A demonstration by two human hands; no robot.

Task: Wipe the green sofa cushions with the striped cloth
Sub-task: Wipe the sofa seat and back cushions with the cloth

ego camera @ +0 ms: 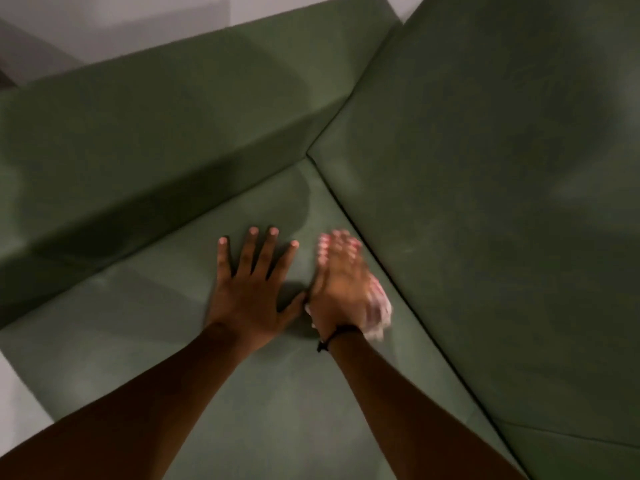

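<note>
The green seat cushion [277, 393] fills the lower middle of the head view. My left hand [251, 282] lies flat on it with fingers spread and nothing in it. Just to its right, my right hand [341, 285] is blurred and presses the striped cloth [379, 315] onto the seat. The cloth is white with red stripes and shows around the fingertips and at the right of the palm; most of it is hidden under the hand. The hand and cloth sit close to the seam with the green back cushion [502, 202] on the right.
A green armrest block [156, 133] rises along the left behind the seat and meets the back cushion in the corner. Pale floor [20, 403] shows at the lower left, and a light wall at the top left. A dark band circles my right wrist.
</note>
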